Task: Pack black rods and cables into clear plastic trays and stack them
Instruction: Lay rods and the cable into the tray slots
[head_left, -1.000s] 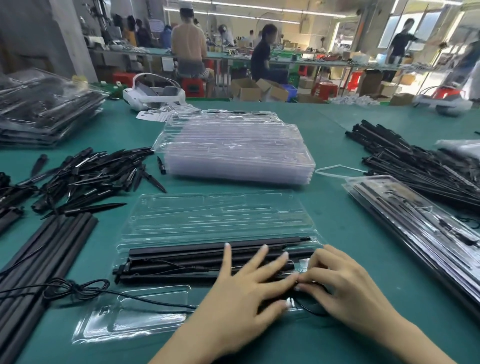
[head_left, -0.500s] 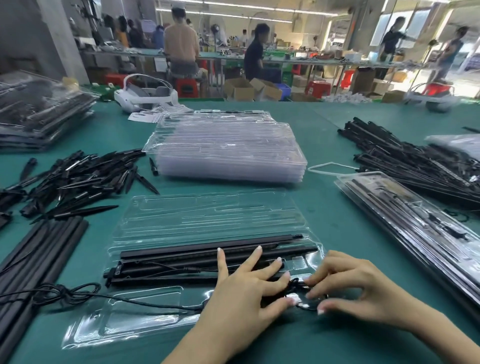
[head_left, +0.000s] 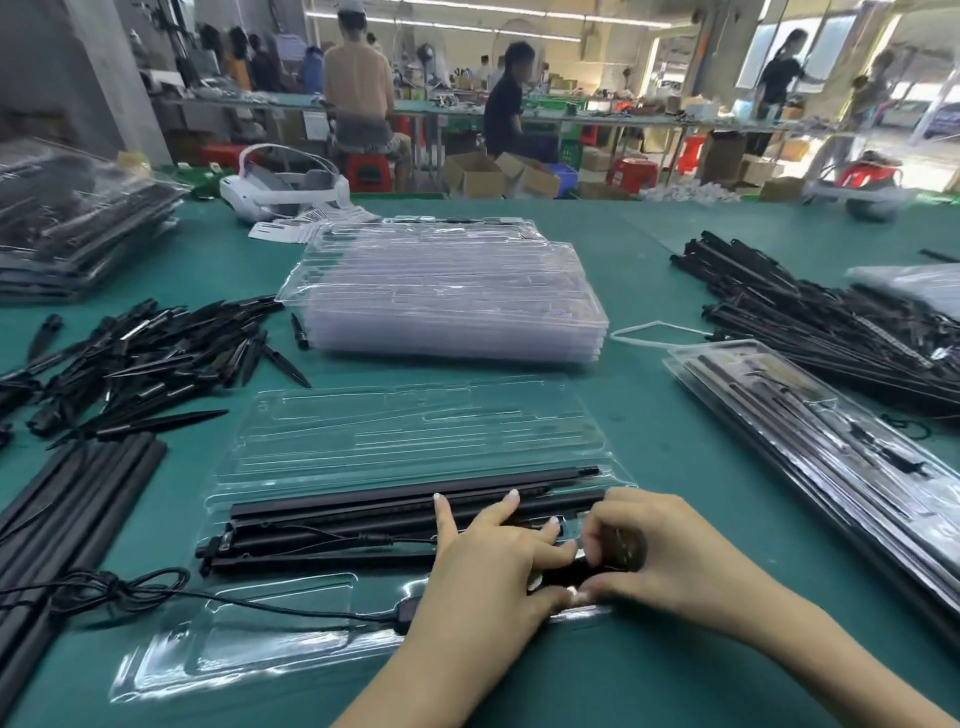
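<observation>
Black rods (head_left: 395, 519) lie in the clear plastic tray (head_left: 415, 436) on the bench. Left hand (head_left: 483, 577) presses them with straight fingers; right hand (head_left: 670, 561) pinches a largely hidden, blurred cable coil (head_left: 621, 545).

The open tray (head_left: 415, 436) at centre is thin clear plastic, glossy, catching white glints along its moulded ridges. The rods (head_left: 363, 512) in it look matt black, smooth. The tray stack (head_left: 457, 306) above is the same clear plastic, cloudier where layers overlap. The table (head_left: 649, 415) is covered in matt green. The cable (head_left: 260, 605) at lower left is thin, black, slightly shiny.
</observation>
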